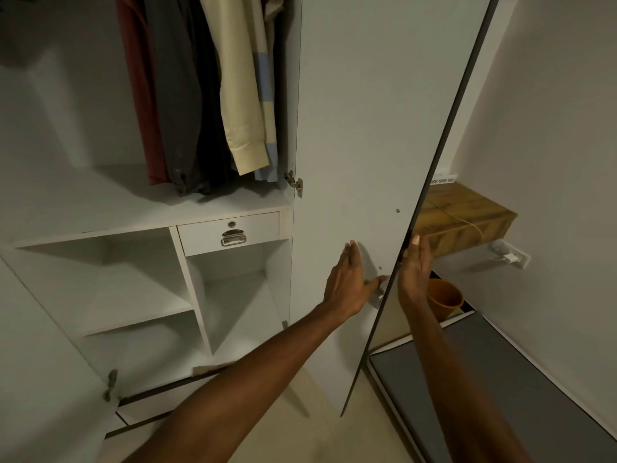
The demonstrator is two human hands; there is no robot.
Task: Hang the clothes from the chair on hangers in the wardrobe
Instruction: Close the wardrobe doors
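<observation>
the clothes hang lengthwise, cuffs pointing down, in the wardrobe's upper bay, above the small drawer. to the right of them the wardrobe door stands open, edge toward the camera. the left hand lies flat on its inner face, fingers straight. the right hand curls its fingers round the door's dark edge. beyond the door sit an orange bin and a wooden shelf.
</observation>
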